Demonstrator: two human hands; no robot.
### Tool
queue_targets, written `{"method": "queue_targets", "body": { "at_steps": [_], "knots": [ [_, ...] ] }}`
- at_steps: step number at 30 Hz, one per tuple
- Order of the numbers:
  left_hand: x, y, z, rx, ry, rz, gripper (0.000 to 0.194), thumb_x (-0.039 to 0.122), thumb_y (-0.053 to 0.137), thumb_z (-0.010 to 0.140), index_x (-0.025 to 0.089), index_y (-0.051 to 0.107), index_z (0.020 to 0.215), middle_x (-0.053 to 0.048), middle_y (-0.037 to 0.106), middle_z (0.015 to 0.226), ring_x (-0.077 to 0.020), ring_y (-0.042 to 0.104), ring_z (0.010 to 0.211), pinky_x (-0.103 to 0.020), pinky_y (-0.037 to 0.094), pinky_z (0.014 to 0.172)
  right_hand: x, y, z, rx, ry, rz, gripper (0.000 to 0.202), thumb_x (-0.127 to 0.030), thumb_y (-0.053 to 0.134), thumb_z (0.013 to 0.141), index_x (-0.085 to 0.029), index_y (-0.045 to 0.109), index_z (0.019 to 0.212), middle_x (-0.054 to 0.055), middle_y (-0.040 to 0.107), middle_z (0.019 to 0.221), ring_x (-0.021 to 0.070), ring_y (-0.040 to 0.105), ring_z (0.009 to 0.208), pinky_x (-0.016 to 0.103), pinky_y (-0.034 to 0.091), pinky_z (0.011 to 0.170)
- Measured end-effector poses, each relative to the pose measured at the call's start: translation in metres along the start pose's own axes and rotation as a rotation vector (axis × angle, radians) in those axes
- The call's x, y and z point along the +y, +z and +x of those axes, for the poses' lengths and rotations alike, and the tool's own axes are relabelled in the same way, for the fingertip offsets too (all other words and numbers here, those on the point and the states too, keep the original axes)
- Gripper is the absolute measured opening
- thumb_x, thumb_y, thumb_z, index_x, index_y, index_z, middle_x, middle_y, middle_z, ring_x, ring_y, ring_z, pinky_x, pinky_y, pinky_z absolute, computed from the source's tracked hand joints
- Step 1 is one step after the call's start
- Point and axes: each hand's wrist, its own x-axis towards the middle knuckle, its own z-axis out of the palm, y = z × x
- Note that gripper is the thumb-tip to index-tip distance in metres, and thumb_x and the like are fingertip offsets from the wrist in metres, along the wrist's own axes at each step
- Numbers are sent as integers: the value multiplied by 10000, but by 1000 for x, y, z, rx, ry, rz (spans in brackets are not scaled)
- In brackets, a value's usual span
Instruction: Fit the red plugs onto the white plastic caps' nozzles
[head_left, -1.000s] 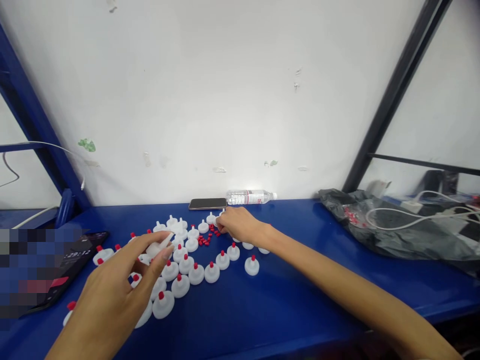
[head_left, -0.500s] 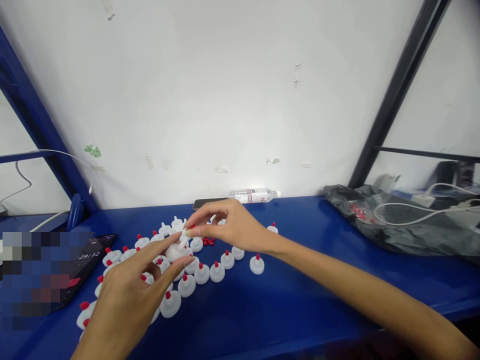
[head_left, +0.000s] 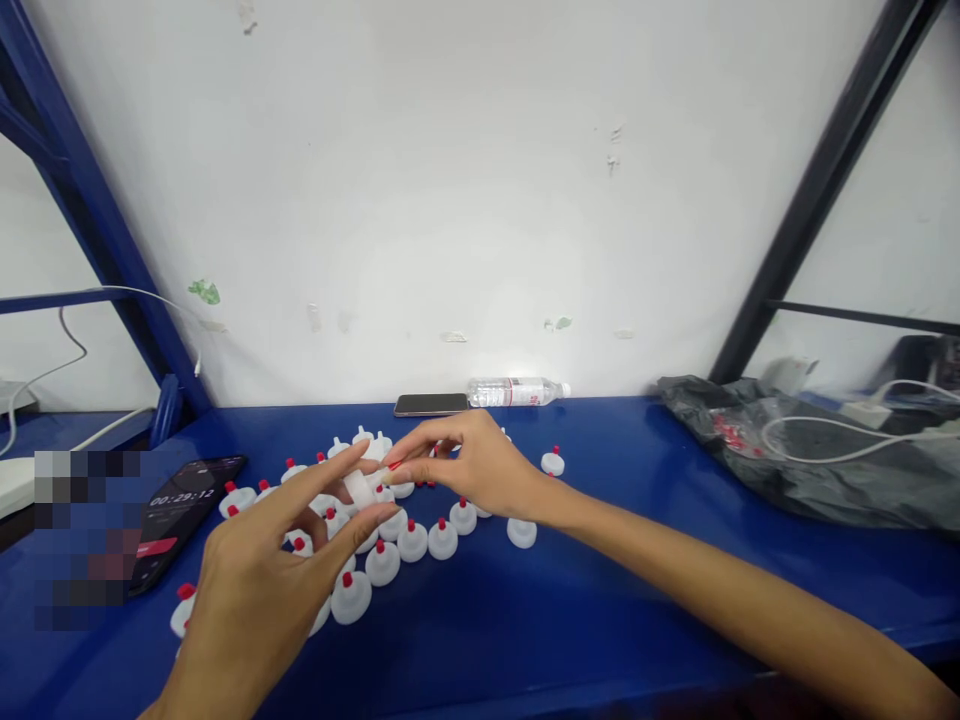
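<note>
My left hand (head_left: 274, 560) is closed round a white plastic nozzle cap (head_left: 361, 490), thumb below and fingers above, with its spout tilted toward the right. At that spout, the thumb and forefinger of my right hand (head_left: 465, 455) pinch a small red tip (head_left: 395, 466). The fingers partly cover where the tip and spout meet. Beneath and around both hands, many white nozzle caps stand on the blue table (head_left: 570, 610). Most carry red tips, like the front cap (head_left: 351, 597); a few at the back, like one white cap (head_left: 363, 437), show bare spouts.
A phone showing a timer (head_left: 184, 505) lies at the left. Against the wall are a dark phone (head_left: 431, 404) and a clear plastic bottle (head_left: 517, 391) on its side. A black plastic bag (head_left: 795, 480) with a white cable over it lies at the right.
The nozzle cap in my left hand has tipped over so its spout points right. The red tip in my right fingers now meets the spout. The whole view has shifted slightly.
</note>
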Motion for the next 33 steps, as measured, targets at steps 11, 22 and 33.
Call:
{"method": "queue_targets", "body": {
  "at_steps": [11,22,33],
  "knots": [
    [8,-3,3,-249,-290,-157,627,729,620,817,247,778,1186,33,623,536,-144,520,449,-239,389,403,-4,9,-7,85,-138,-212,63,-264,759,932,-219,796,905,-5,798,875,119,682,744,221,489,663],
    [13,2,-3,-495,-308,-384,528,616,712,800,213,758,1138,-25,734,815,-137,578,553,-240,499,468,-8,16,-16,-37,-219,-528,286,-379,566,1059,-179,655,875,13,729,837,121,631,720,226,412,664],
    [12,2,-1,-408,-404,-496,463,530,835,719,248,786,1082,14,741,740,-166,670,669,-228,545,574,-15,17,-13,-100,-19,-411,486,-396,450,1091,-191,479,652,-50,513,584,86,446,540,248,304,565]
  ]
}}
